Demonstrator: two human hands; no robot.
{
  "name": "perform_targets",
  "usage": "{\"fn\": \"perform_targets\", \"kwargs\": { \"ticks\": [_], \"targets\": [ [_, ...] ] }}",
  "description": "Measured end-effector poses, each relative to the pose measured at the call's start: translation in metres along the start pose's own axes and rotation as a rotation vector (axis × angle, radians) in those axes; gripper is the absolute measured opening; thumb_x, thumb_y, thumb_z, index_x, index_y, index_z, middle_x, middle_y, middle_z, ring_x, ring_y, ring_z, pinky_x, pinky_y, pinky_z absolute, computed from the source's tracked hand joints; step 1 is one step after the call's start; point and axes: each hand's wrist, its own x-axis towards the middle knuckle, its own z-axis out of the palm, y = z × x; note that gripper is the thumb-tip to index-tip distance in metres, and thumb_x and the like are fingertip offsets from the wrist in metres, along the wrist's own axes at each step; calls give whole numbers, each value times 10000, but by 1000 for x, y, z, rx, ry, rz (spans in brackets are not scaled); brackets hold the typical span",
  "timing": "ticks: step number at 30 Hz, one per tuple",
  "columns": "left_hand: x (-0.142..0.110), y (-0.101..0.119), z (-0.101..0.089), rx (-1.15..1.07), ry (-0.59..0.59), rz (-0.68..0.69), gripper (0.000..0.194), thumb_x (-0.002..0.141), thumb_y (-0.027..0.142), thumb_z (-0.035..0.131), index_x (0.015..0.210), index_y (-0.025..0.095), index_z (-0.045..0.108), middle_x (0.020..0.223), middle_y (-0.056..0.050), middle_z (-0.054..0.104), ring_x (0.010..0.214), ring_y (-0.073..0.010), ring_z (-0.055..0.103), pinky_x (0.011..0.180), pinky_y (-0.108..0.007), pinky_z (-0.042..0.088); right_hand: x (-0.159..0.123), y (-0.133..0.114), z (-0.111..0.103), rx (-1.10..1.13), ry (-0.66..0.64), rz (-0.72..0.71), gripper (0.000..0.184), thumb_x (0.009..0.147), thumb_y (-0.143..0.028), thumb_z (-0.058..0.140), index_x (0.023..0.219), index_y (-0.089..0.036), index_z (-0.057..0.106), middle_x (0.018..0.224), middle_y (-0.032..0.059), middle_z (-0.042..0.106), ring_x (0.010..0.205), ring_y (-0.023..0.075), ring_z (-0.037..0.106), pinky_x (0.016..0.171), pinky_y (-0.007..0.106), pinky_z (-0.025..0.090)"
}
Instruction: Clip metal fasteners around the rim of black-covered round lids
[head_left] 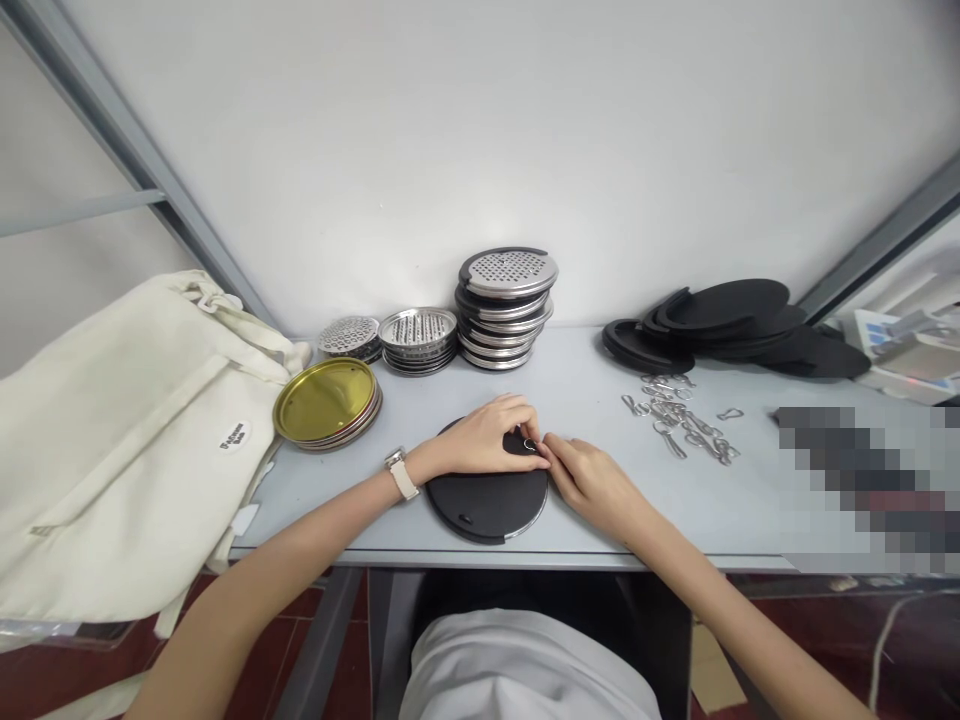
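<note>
A black round disc [487, 505] lies flat near the table's front edge, with a thin silvery rim at its lower right. My left hand [491, 440] rests over its upper part, thumb and fingers closed around a small wire-like metal clip [529, 445]. From the right, my right hand [592, 482] pinches at the same clip by the disc's edge; the fingertips of both hands meet there and partly hide it. To the right lies a loose pile of similar metal clips [679, 415].
Behind stand a stack of black-and-silver grater discs [506, 320] and two stacks of metal grater plates [418, 335] [349, 335]. Gold-topped round plates [326, 400] sit at left beside a cream bag [127, 440]. Black discs [727, 310] are heaped at back right.
</note>
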Motion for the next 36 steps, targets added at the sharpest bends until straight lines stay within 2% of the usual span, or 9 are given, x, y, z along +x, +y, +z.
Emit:
{"fn": "perform_targets", "kwargs": {
  "ticks": [9,16,25,31,36],
  "targets": [
    [1,-3,1,-16,-9,-30,292,764,410,695,769,175,521,785,3,533,792,-142,498,736,-258,392,0,2,2,-44,18,31,265,983,-285,287,781,-215,445,624,12,536,571,171,512,566,263,320],
    [1,-2,0,-31,-20,-36,279,772,402,689,777,173,530,781,6,536,797,-140,494,733,-253,387,0,2,1,-61,89,109,293,962,-337,357,703,-219,425,600,16,545,617,184,526,589,271,319],
    [0,-1,0,-51,-37,-63,285,768,413,684,816,179,528,815,-5,535,802,-147,505,730,-259,407,2,1,0,-33,86,96,274,950,-295,357,688,-222,396,581,1,518,600,177,503,582,272,314],
    [-1,0,2,4,-7,-28,265,739,351,696,861,188,527,866,-11,547,835,-152,514,764,-270,416,0,-1,-3,6,66,41,277,962,-282,340,699,-222,405,577,-6,500,597,172,491,587,270,327],
    [-2,1,3,-33,-7,-36,204,755,280,668,878,183,538,851,-12,560,810,-145,528,769,-272,426,0,-2,-4,40,51,21,284,968,-270,323,708,-221,425,590,3,511,602,174,502,587,274,342]
  ]
}}
